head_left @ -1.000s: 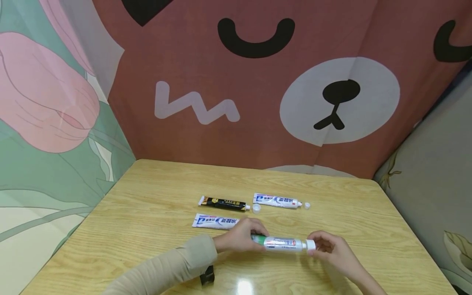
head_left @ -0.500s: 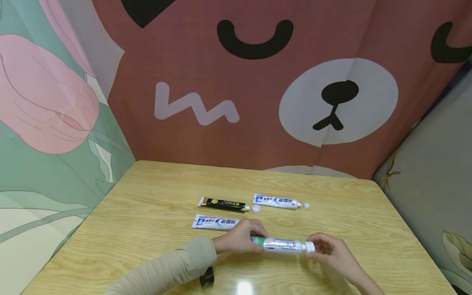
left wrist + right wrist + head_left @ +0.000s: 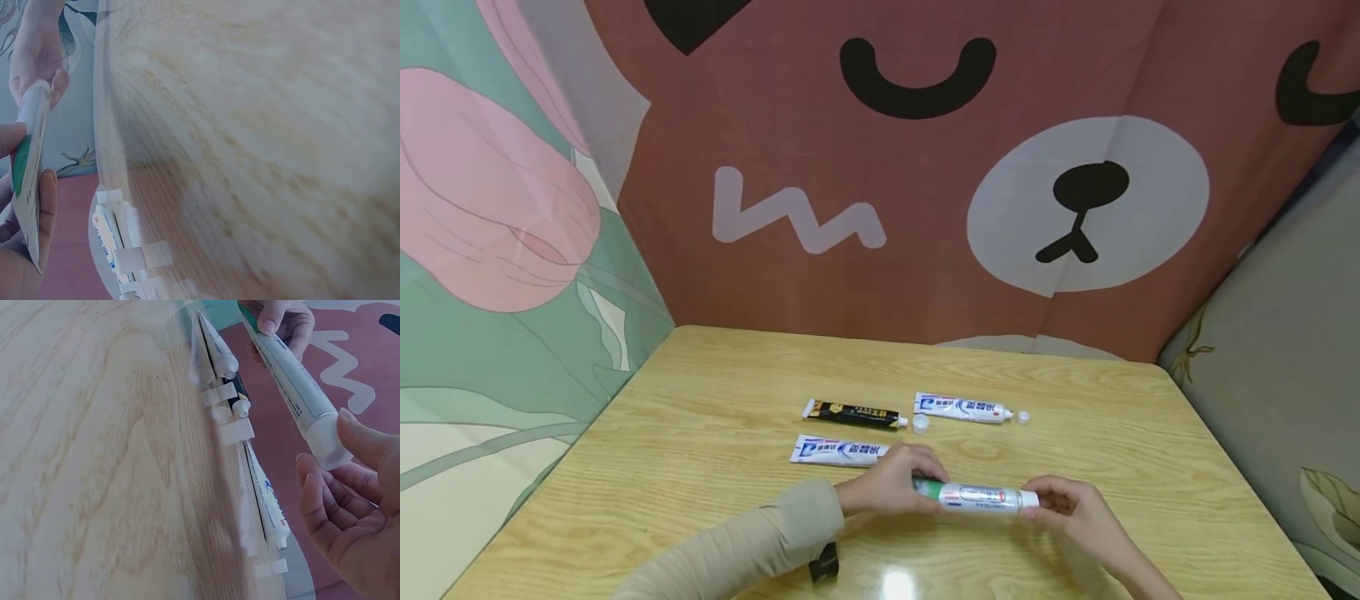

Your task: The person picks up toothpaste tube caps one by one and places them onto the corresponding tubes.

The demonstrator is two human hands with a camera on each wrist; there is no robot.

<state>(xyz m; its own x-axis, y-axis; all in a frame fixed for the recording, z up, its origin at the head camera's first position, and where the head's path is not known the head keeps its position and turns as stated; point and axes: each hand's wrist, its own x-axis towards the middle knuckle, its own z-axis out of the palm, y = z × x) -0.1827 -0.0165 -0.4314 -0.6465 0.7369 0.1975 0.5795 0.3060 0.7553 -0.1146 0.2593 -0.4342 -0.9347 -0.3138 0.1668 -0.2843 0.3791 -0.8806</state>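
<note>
My left hand (image 3: 898,482) grips the flat, green end of a white-and-green toothpaste tube (image 3: 981,497), held above the table with its nozzle end to the right. The thumb and fingers of my right hand (image 3: 1078,517) pinch the white cap (image 3: 328,449) at that end. In the right wrist view the cap sits against the tube's shoulder, and the nozzle is out of sight. Just behind my left hand lies another white-and-blue toothpaste tube (image 3: 835,451), its right end hidden by that hand in the head view.
Farther back on the wooden table (image 3: 737,375) lie a black toothpaste tube (image 3: 856,415) and a white-and-blue tube (image 3: 962,408), both uncapped. One loose white cap (image 3: 921,424) stands by the black tube, another cap (image 3: 1023,417) by the white-and-blue one. A small black object (image 3: 824,563) lies near my left sleeve.
The cap has moved left onto the tube: the gap with the nozzle between them has closed. Both hands have stayed in nearly the same place.
</note>
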